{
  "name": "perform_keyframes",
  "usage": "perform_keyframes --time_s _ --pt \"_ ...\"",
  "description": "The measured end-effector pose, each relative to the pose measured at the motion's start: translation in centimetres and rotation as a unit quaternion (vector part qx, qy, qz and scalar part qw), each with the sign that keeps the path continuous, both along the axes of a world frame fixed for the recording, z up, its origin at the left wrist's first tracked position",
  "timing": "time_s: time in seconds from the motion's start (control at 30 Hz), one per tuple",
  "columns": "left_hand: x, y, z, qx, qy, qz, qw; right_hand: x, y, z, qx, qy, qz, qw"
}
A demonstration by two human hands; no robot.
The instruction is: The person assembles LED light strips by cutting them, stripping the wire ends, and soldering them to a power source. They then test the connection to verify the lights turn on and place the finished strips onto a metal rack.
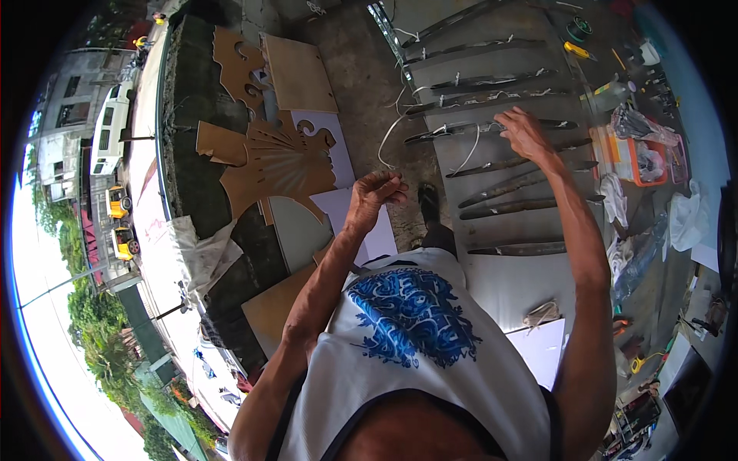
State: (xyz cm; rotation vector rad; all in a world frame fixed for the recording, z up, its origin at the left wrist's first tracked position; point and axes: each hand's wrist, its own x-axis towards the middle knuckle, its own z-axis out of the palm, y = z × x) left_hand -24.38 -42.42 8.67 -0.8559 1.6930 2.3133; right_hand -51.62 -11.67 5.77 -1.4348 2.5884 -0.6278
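1. Dark strips (519, 250) lie roughly side by side on the grey surface (507, 284), apparently spaced for separate reach.
2. Right hand (525, 134) bends its fingers over one strip, perhaps steadying it (grip unclear).
3. Left hand (377, 196) curls its fingers beside white cord (381, 154); I cannot tell whether they pinch it.

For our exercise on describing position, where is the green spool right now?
In the head view, the green spool is at the upper right, just above a yellow tool, farther up than the right hand.
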Motion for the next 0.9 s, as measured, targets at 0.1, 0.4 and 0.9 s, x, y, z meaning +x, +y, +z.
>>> perform_keyframes --time_s 0.1,0.4,0.9 --pt "-3.1 0.4 0.1 -0.071 0.003 -0.047 0.996 -1.1 0.3 -1.7 0.01 0.0 0.0 1.0" --pt "-14.7 -0.6 -0.4 -0.565 0.207 -0.144 0.785 -2.8 -0.7 0.7 -0.031 0.009 -0.056 0.998" --pt "-31.0 2.9 -2.9 -0.547 0.085 -0.441 0.706 -8.1 -0.7 -4.0 0.049 0.147 -0.078 0.985"
